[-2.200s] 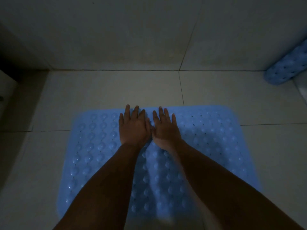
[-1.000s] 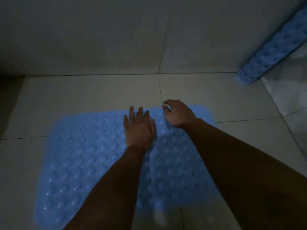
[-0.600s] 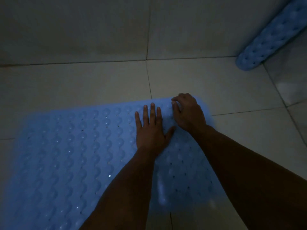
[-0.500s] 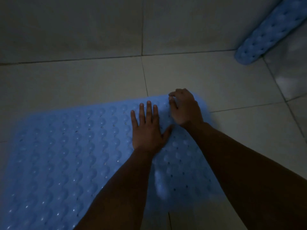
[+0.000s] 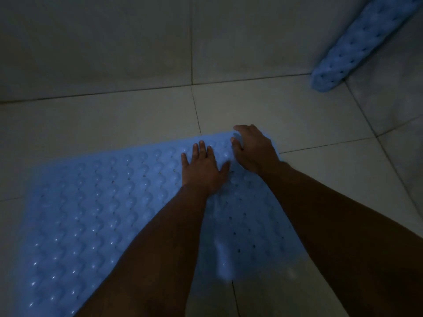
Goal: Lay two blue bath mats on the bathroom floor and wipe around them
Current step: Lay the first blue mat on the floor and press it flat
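Status: the first blue bath mat point(image 5: 96, 202) lies spread on the floor point(image 5: 114, 117), its far edge running near the foot of the wall point(image 5: 96, 42). My left hand point(image 5: 203, 170) presses flat on it close to the far edge, fingers straight and held together, thumb out. My right hand point(image 5: 254, 149) sits at the mat's far right corner with fingers curled; they appear to pinch the corner, though the dim light leaves the contact itself unclear. I judge this to be the final smoothing of mat one.

Outstanding: the second mat point(image 5: 366, 40) is not laid. It rests as a roll in the far right corner of the floor, one end down on the tile and the rest rising up out of view. No cloth is in sight, and I judge the wiping not yet begun.

Materials: the laid mat is a soft, flexible sheet with rounded corners, covered in rows of raised domes and small drain holes; some domes catch glints. A pale crease runs down it between my forearms. The floor and wall are large smooth pale tiles with thin dark grout lines.
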The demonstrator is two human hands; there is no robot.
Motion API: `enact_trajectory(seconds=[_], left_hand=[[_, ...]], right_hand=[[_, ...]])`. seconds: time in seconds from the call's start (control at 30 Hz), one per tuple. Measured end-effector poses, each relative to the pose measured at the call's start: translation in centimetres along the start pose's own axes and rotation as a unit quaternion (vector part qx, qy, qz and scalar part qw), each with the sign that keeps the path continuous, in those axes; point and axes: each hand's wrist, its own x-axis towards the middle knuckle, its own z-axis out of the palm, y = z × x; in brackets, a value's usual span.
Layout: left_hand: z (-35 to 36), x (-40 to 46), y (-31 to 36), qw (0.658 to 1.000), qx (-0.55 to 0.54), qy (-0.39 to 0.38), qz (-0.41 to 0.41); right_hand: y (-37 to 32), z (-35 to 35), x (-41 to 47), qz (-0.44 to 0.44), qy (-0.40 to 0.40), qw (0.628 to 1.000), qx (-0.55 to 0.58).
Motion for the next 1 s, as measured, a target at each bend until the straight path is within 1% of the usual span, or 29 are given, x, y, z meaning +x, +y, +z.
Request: enact_trajectory(seconds=[0.03, 0.07, 0.13, 0.17, 0.3, 0.47, 0.57, 0.67, 0.8, 0.9, 1.0], left_hand=[[-1.1, 0.1, -0.2, 1.000, -0.017, 0.009, 0.003], [-2.1, 0.0, -0.4, 0.999, -0.025, 0.034, 0.006], [-3.3, -0.5, -0.8, 0.995, -0.015, 0.095, 0.004], [-3.6, -0.9, -1.0, 0.994, -0.010, 0.109, -0.002], [-2.8, -2.1, -1.4, 0.993, 0.009, 0.121, -0.007], [-1.8, -1.7, -2.3, 0.987, 0.027, 0.156, -0.004], [-1.0, -1.2, -2.9, 0.984, 0.029, 0.177, 0.002], [-0.1, -1.4, -3.3, 0.979, 0.040, 0.197, 0.033], [0.7, -1.5, -3.9, 0.979, 0.049, 0.197, 0.032], [1.0, -1.8, -4.3, 0.979, 0.048, 0.197, 0.025], [0.7, -2.5, -4.3, 0.978, 0.045, 0.204, 0.021]], right_hand=[[-0.2, 0.1, -0.3, -0.006, -0.013, 1.000, -0.016], [-0.5, 0.2, -0.5, -0.006, -0.041, 0.999, -0.034], [-1.1, 0.8, -0.6, -0.002, -0.111, 0.991, -0.074], [-1.3, 1.2, -0.8, -0.013, -0.130, 0.987, -0.092], [-2.1, 3.4, -2.5, -0.046, -0.173, 0.976, -0.128], [-1.8, 5.6, -3.8, -0.038, -0.150, 0.974, -0.168], [-1.2, 6.5, -4.1, -0.053, -0.123, 0.977, -0.165], [-0.5, 7.1, -4.4, -0.068, -0.095, 0.980, -0.159], [-0.3, 7.5, -4.6, -0.076, -0.059, 0.986, -0.135], [-0.3, 7.7, -4.7, -0.077, -0.059, 0.985, -0.143], [-0.6, 7.4, -4.7, -0.064, -0.076, 0.983, -0.153]])
